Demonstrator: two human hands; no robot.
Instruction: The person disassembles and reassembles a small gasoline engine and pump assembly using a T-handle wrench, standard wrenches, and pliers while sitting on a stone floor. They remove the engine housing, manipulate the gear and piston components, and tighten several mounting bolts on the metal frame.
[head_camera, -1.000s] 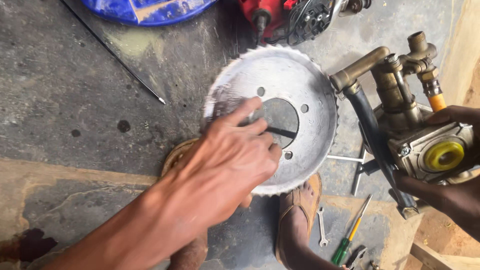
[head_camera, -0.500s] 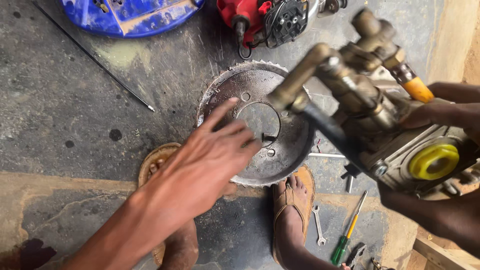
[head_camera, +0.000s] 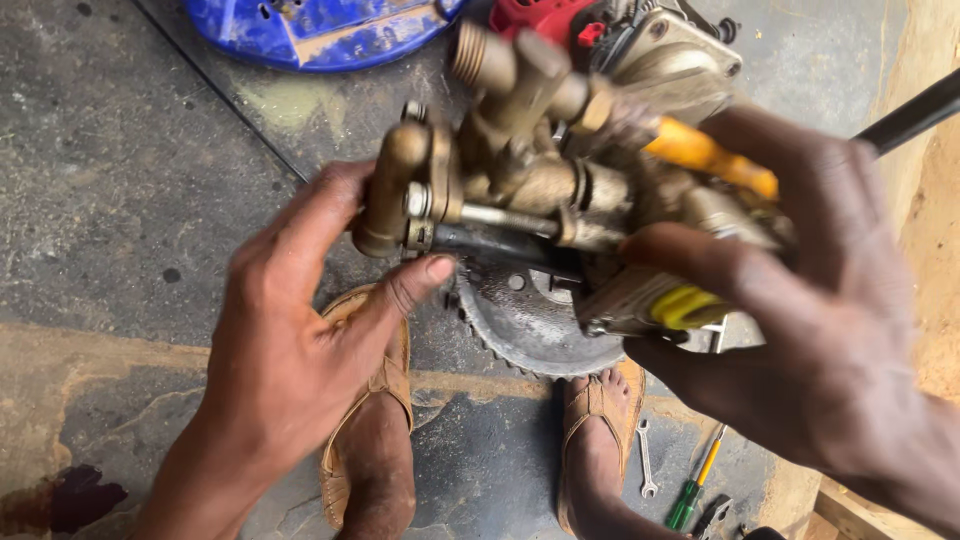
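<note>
Brass pump assembly (head_camera: 520, 170) is up in the air right in front of my face, held between both hands above the concrete floor (head_camera: 110, 200), so it fills most of the head view and it's a bit blurry. It's a chunky thing: brass fittings and a threaded cap on top, a dark tube along the underside, an orange sleeve (head_camera: 710, 160) on the right and a yellow round part (head_camera: 685, 305) low down near my right thumb.

My left hand (head_camera: 290, 340) is on its left end, fingers (head_camera: 315, 215) spread, thumb tip pressed against the dark tube and index curled behind the brass elbow. My right hand (head_camera: 810, 330) is wrapped around the right end, fingers clamped on the body with the thumb across the front.

Directly under the pump, on the floor, lies the toothed metal disc (head_camera: 535, 330), half hidden. My sandalled feet (head_camera: 370, 440) sit on either side of it. Just right of my right foot there's a small spanner (head_camera: 645, 460) and a green-handled screwdriver (head_camera: 695, 490). At the top edge: a blue plastic cover (head_camera: 320, 30) and a red engine part (head_camera: 540, 18).
</note>
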